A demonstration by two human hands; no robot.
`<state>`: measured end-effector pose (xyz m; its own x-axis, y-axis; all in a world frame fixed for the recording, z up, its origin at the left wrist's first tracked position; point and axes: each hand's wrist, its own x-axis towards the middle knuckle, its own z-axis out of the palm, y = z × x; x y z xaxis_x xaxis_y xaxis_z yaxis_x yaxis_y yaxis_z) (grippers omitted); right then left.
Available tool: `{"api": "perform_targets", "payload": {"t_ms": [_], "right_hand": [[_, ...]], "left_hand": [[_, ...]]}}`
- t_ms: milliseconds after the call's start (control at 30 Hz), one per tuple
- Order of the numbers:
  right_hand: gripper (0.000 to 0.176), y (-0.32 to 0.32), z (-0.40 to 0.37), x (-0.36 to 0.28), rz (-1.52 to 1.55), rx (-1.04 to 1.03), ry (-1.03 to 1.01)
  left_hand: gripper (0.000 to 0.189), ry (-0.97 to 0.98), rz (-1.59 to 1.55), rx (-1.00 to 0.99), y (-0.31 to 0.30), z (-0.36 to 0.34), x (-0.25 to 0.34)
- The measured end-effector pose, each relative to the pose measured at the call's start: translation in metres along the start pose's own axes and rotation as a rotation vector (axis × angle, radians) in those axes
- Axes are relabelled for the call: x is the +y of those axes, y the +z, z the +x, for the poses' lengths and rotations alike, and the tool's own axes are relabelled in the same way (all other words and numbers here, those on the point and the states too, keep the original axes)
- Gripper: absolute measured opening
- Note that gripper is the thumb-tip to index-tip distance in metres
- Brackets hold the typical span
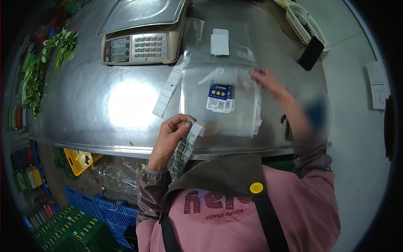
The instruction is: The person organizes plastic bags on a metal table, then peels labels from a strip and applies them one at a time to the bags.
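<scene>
Pinches a label strip (184, 147) in the left hand (170, 136), grip closed on its upper end, long axis hanging toward the body. Touches the far corner of the clear bag stack (239, 113) with the right hand (268, 83), grip too blurred to judge. Finds that stack flat on the counter (84, 117), just ahead-right of the strip.

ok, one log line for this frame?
left hand: holds sticker strip | right hand: fingers on clear bag stack | blue-white label on top bag | scale behind, on steel table
</scene>
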<state>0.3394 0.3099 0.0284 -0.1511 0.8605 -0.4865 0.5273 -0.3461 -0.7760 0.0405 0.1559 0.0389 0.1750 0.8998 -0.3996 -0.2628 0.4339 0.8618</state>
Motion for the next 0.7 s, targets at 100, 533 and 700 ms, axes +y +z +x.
{"api": "perform_targets", "payload": {"t_ms": [100,533,700], "right_hand": [[0.021,-0.019,0.038,-0.010,0.268,0.213,-0.092],[0.024,0.100,-0.063,-0.048,-0.499,-0.265,-0.672],[0.016,0.100,-0.047,-0.017,-0.300,-0.155,-0.761]], "left_hand": [[0.012,-0.006,0.058,0.030,0.010,0.005,-0.003],[0.015,0.118,0.476,0.110,0.027,0.019,-0.012],[0.016,0.079,0.490,0.046,0.026,0.019,-0.023]]}}
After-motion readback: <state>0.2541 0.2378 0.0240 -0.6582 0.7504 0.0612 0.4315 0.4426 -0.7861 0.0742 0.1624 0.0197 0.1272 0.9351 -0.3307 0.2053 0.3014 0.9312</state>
